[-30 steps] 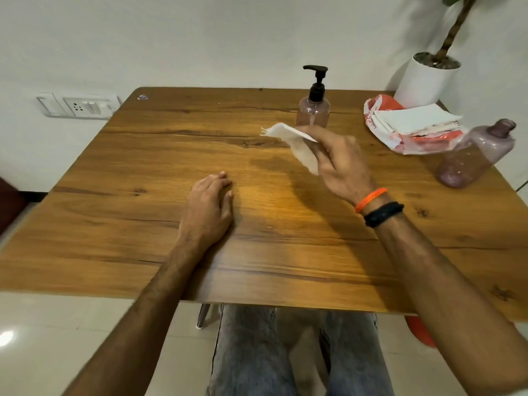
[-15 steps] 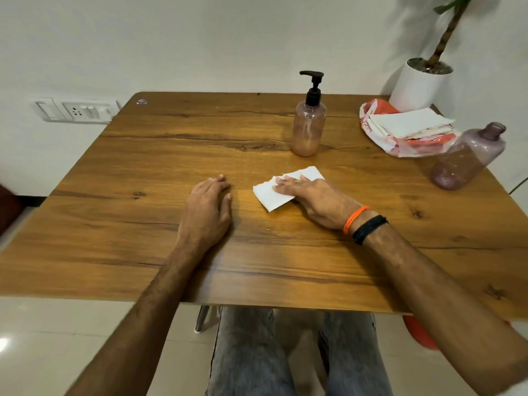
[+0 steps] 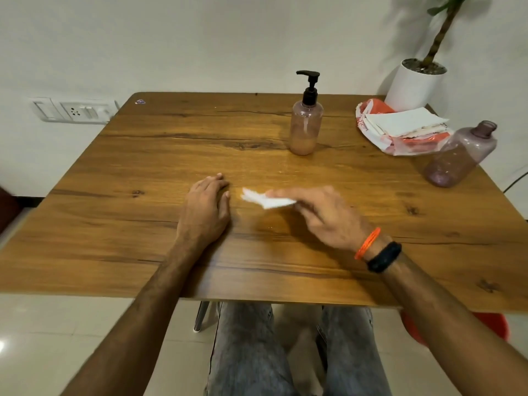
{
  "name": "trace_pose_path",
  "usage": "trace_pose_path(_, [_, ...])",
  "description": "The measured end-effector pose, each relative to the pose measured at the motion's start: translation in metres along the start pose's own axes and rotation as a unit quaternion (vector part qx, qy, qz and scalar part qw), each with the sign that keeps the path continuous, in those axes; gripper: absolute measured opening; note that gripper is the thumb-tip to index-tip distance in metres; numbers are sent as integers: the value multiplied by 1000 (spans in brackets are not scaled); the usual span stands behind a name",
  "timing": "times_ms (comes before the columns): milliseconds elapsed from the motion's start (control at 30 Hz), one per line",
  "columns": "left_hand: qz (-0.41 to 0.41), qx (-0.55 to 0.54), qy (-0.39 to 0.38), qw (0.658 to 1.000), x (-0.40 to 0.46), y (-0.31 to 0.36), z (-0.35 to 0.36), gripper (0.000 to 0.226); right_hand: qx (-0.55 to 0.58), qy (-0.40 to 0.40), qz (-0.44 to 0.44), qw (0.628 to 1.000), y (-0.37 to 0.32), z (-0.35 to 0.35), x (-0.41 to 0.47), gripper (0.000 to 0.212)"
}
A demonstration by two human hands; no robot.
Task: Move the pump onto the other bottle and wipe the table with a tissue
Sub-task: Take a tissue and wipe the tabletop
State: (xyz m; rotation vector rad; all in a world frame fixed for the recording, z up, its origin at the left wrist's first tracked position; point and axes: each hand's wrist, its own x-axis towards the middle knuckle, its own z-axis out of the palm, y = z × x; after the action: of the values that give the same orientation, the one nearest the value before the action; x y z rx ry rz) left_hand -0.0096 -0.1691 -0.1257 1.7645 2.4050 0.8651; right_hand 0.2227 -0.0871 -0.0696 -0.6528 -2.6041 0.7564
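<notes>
Left hand (image 3: pixel 204 208): lies palm down on the worktop, fingers straight and together, holding nothing.
Right hand (image 3: pixel 323 214): blurred; fingers stretched out toward the left hand, over a tissue. Whether the fingers pinch the tissue or only press on it cannot be told.
Worktop (image 3: pixel 143 230): wooden, square; carries all items below.
Pot (image 3: pixel 414 87): white, with a plant, at the far right corner.
Pack (image 3: pixel 400 130): orange and white wrapper with white sheets stacked on top, just in front of the pot.
Open bottle (image 3: pixel 460 155): tinted, no cap or pump on its neck, near the right edge, just beside the pack.
Pump bottle (image 3: pixel 305 130): upright at the far centre, partly filled, well apart from the open bottle.
Pump (image 3: pixel 310 87): black, seated on the neck of the pump bottle, nozzle pointing left.
Tissue (image 3: pixel 265 199): white, crumpled, under the right fingertips, between the two hands, near the worktop centre.
Bands (image 3: pixel 377 251): one orange, one black, on the right wrist.
</notes>
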Motion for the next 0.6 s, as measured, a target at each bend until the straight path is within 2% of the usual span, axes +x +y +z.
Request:
trace_pose_path(100, [-2, -8, 0, 1000, -1, 0, 0, 35, -12, 105, 22, 994, 8, -15, 36, 42])
trace_pose_path(200, [-1, -12, 0, 1000, -1, -2, 0, 35, -108, 115, 11, 987, 13, -18, 68, 43])
trace_pose_path(300, [-1, -13, 2, 1000, 0, -2, 1, 35, -212, 51, 8, 976, 23, -5, 88, 54])
trace_pose_path(433, [-3, -7, 4, 1000, 0, -1, 2, 35, -221, -79, 25, 972, 42, 17, 88, 57])
trace_pose_path(600, [-2, -5, 3, 1000, 0, -1, 2, 35, -168, -89, 20, 982, 61, 13, 62, 61])
